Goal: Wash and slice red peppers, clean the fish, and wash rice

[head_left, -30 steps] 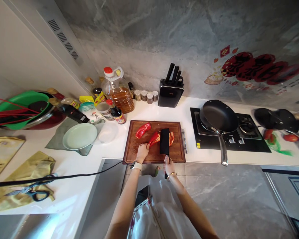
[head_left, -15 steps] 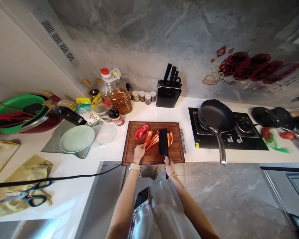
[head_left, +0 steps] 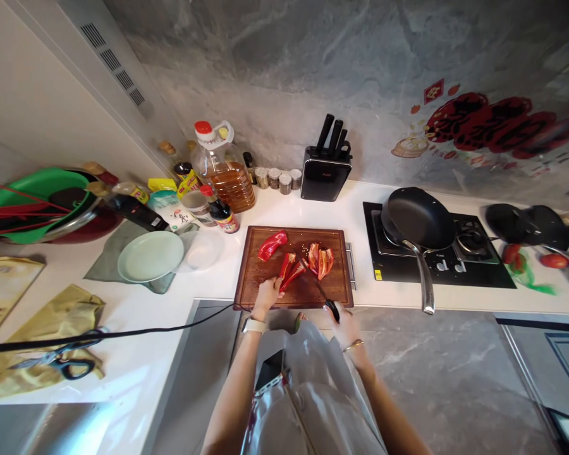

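On the wooden cutting board (head_left: 260, 278) lie red pepper pieces: one whole-looking piece (head_left: 272, 244) at the back left, long strips (head_left: 289, 270) in the middle, and opened halves (head_left: 321, 259) to the right. My left hand (head_left: 267, 295) is closed on the near end of the strips. My right hand (head_left: 341, 321) grips the handle of a knife (head_left: 320, 291), whose blade is turned edge-on and points toward the strips.
A pale green plate (head_left: 145, 256) lies left of the board, with oil and sauce bottles (head_left: 222, 174) behind. A knife block (head_left: 325, 177) stands at the wall. A black pan (head_left: 417, 221) sits on the stove at right. Scissors (head_left: 59, 366) and a black cable lie at the near left.
The knife has left the peppers and turned from flat-on to edge-on, drawn toward the board's near right edge. The pepper halves it covered are now exposed. My left hand stays on the strips.
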Tool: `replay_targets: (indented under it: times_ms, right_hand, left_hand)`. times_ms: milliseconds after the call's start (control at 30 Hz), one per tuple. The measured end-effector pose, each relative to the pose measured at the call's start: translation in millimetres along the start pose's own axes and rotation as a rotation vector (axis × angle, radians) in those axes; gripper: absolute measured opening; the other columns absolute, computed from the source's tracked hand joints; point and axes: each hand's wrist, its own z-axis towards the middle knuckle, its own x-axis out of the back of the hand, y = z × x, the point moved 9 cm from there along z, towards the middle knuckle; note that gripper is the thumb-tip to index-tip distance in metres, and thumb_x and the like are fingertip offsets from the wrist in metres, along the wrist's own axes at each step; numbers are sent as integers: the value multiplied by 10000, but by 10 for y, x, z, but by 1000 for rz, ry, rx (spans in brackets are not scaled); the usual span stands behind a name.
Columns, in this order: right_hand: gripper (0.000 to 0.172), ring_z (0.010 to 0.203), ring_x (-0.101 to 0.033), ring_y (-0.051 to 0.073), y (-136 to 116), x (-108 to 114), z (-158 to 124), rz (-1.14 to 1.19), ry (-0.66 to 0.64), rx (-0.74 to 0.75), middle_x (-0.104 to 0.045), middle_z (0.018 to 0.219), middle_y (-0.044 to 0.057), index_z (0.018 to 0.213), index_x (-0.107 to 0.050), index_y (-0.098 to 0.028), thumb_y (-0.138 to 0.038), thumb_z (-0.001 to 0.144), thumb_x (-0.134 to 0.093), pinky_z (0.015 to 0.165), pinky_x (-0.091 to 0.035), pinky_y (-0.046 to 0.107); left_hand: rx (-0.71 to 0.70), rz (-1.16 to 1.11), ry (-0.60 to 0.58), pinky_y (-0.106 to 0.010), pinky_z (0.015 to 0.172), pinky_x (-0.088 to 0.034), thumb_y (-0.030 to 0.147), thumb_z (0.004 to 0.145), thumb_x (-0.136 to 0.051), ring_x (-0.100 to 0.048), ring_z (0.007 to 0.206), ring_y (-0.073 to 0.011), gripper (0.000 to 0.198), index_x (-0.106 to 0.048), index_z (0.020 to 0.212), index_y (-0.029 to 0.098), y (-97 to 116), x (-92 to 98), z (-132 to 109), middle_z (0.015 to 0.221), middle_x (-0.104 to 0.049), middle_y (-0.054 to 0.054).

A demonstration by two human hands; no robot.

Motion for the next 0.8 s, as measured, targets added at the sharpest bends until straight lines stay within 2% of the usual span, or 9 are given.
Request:
replay_targets:
  times_ms: [133, 200, 267, 367, 500, 600, 800]
  right_hand:
    - [409, 753, -701, 200, 83, 426, 27, -232, 30, 86, -751, 909, 61, 1156, -647, -259, -529, 918, -451, 602, -411, 237]
    - [401, 763, -705, 202, 121, 538, 94, -292, 1, 126, -754, 916, 53, 1140, -663, -275, -535, 913, -460, 606, -418, 240]
    - [386, 771, -708, 201, 153, 560, 161, -335, -56, 168, -757, 897, 45, 1105, -680, -288, -538, 915, -456, 620, -430, 242]
    - [386, 800, -711, 200, 212, 490, 218, -365, -131, 207, -758, 907, 36, 1086, -689, -303, -549, 919, -444, 653, -451, 245]
    - [400, 844, -714, 208, 287, 299, 219, -345, -221, 224, -761, 930, 37, 1125, -688, -308, -549, 916, -447, 686, -474, 252]
    - [416, 872, -714, 208, 253, 149, 193, -343, -270, 258, -758, 982, 35, 1168, -672, -316, -552, 920, -436, 709, -486, 256]
    - [473, 896, -713, 227, 237, 10, 210, -444, -195, 155, -749, 1030, 68, 1269, -615, -311, -571, 927, -415, 764, -502, 291]
  left_hand:
    - [3, -237, -162, -235, 564, -489, 497, 870, -501, -667, 594, -165, 363, -611, 809, 157, -204, 74, -45, 648, -671, -29]
    - [-18, -283, -244, -246, 561, -486, 595, 790, -554, -638, 555, -161, 447, -595, 738, 153, -280, 130, -52, 585, -640, -16]
    - [-30, -297, -325, -241, 545, -466, 645, 736, -577, -599, 509, -142, 497, -589, 713, 149, -334, 172, -51, 549, -621, -11]
    - [-52, -284, -378, -222, 509, -421, 671, 712, -584, -552, 471, -120, 522, -585, 701, 149, -357, 239, -27, 524, -602, -5]
    - [-56, -247, -364, -230, 492, -408, 706, 680, -589, -525, 453, -125, 547, -574, 690, 159, -369, 282, 16, 466, -544, 22]
    - [-50, -247, -363, -235, 490, -408, 748, 637, -587, -509, 443, -121, 589, -569, 692, 162, -378, 260, 31, 462, -538, 27]
    - [18, -224, -383, -217, 441, -329, 800, 599, -568, -470, 405, -103, 655, -575, 677, 150, -407, 192, -1, 458, -543, 14]
